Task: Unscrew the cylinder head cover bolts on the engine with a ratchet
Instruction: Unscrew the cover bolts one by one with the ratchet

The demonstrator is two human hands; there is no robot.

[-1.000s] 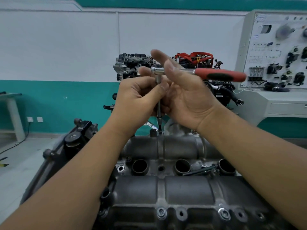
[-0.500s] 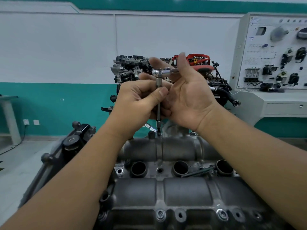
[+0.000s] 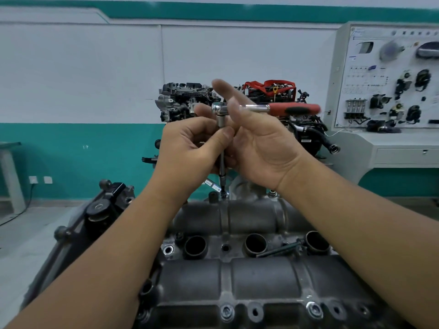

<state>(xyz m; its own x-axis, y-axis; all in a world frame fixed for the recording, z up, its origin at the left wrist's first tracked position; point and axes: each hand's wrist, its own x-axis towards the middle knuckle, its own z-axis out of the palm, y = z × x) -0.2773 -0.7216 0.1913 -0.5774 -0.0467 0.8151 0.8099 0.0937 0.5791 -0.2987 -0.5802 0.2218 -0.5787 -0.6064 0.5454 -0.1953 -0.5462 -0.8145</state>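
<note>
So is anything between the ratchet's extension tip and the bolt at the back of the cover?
Nothing visible does. The extension runs straight down from the ratchet between the left hand and right hand, and its tip already sits on the bolt.

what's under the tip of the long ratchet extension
The thin steel extension bar drops from the red-handled ratchet to the far edge of the grey cast cylinder head cover. Its socket end covers whatever it sits on, so no bolt head is visible there.

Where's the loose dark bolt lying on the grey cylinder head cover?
In the head view, the loose dark bolt lies right of centre on the grey cylinder head cover, in the valley between the middle and right round wells, below the right forearm.
</note>
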